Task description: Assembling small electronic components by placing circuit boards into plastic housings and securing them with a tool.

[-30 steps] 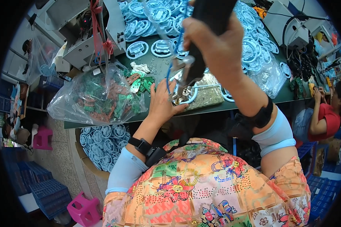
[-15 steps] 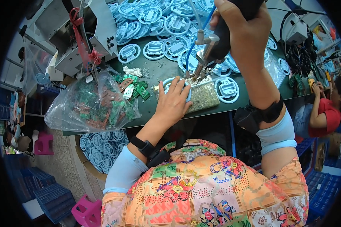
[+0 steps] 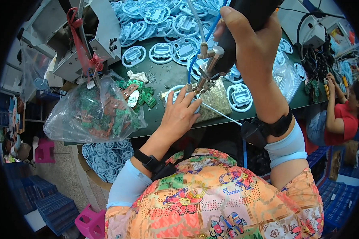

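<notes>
White round housing sits centre frame on the dark green desk, mostly covered by the left hand, which lies flat on it, fingers spread, pinning it down. Right hand, upper centre-right, is wrapped tight around a black powered screwdriver; its metal nose angles down to the housing's top edge, just beside the left fingertips. Blue and clear hoses run up from the nose.

Reads as the fastening step: bit on or just off the part, can't tell if it's touching. Next move likely calls for the tool square to the hole and the left hand keeping the part from turning.

Right of the housing: a glittery mat, thin white rod across its lower edge. Left: loose green circuit boards spilling from a clear bag. More white housings piled across the top of the frame. Grey machine with red ribbon, upper left. Another person in red at far right.
</notes>
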The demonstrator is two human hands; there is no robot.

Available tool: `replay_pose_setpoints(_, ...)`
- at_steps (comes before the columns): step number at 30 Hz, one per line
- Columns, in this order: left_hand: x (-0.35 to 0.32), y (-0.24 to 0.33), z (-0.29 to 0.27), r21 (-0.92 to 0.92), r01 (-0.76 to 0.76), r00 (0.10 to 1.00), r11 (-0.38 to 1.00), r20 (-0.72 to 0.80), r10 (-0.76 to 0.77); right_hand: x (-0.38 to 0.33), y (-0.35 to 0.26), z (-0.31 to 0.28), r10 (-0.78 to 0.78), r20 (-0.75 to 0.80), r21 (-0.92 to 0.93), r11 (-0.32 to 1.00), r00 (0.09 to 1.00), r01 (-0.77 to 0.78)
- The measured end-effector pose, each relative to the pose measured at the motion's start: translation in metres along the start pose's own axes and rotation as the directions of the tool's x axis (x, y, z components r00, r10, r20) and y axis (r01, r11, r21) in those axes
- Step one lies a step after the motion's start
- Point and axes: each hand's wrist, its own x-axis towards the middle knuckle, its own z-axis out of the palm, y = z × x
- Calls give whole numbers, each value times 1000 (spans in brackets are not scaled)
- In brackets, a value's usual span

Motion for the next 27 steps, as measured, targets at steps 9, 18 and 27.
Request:
replay_pose_setpoints(9, 3, 1, -6, -33, -15, 1000, 999, -6, 15, -11, 14, -16, -112, 34, -1, 994, 993, 112)
replay_pose_setpoints(18, 0, 0, -6, 44, -17, 1000, 999, -5, 17, -2, 12, -16, -144, 117, 12, 990, 983, 144)
replay_pose_setpoints(27, -4, -10, -35, 69, 279, 960, 958, -37, -278, 32, -8, -33, -209, -25, -315, 930, 978, 191)
